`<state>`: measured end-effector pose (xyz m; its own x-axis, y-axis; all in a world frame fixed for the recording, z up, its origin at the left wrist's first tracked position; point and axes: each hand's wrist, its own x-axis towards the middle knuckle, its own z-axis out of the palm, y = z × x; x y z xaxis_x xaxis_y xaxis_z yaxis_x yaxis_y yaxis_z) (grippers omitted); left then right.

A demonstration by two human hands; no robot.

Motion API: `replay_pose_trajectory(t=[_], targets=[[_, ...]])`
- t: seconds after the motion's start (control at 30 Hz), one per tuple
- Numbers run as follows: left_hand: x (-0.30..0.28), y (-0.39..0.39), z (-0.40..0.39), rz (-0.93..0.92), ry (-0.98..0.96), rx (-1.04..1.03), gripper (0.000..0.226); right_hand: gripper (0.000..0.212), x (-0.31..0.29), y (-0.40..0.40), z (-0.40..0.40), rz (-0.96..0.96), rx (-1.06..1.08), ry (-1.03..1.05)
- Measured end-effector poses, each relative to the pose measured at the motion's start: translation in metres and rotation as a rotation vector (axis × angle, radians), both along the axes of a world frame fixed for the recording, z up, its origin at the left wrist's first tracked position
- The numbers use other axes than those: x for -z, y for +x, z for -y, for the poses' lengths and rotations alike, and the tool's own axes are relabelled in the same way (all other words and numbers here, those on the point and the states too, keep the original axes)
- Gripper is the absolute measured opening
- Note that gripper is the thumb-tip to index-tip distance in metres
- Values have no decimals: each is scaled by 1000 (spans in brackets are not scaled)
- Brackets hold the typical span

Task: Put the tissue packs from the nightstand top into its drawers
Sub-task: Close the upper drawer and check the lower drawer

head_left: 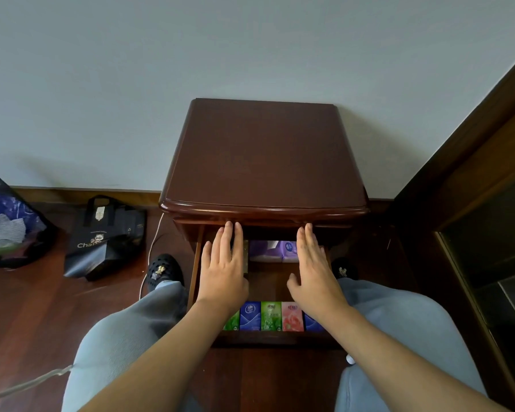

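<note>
Five bright tissue packs [271, 316] upright, rowed in drawer [275, 337]

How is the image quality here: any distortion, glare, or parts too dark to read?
Head view: wide-angle bending curves the door frame at right; a soft glare streak runs along the nightstand front edge; the open drawer interior is shadowed, yet the tissue packs read clearly; both flat hands, left hand and right hand, look sharp.
</note>
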<state>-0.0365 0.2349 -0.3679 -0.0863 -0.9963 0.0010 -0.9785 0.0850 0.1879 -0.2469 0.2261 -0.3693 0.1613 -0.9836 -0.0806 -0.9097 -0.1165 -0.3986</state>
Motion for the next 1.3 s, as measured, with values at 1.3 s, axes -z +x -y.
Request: replay_pose_trajectory(t=[1.3], targets=[[20, 11, -122, 29, 143, 36, 30, 43, 29, -26, -126, -265, 47, 138]])
